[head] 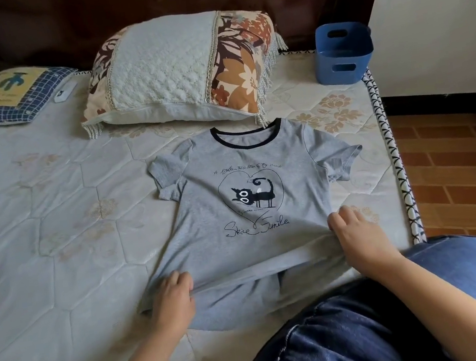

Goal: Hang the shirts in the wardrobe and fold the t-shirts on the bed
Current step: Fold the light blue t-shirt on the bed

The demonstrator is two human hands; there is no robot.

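Quilted mattress (pixel 53 241), dark wooden headboard (pixel 110 10), tiled floor (pixel 454 177) off the right edge. Grey cat-print t-shirt (pixel 225 244) lies face up near that edge, collar just below a floral pillow (pixel 169 69). Left hand (pixel 173 300) and right hand (pixel 357 236) each pinch a raised fold across its lower part, fingers curled. Bare mattress to the left. Blue plastic basket (pixel 341 54) at the head corner; contents cannot be told.
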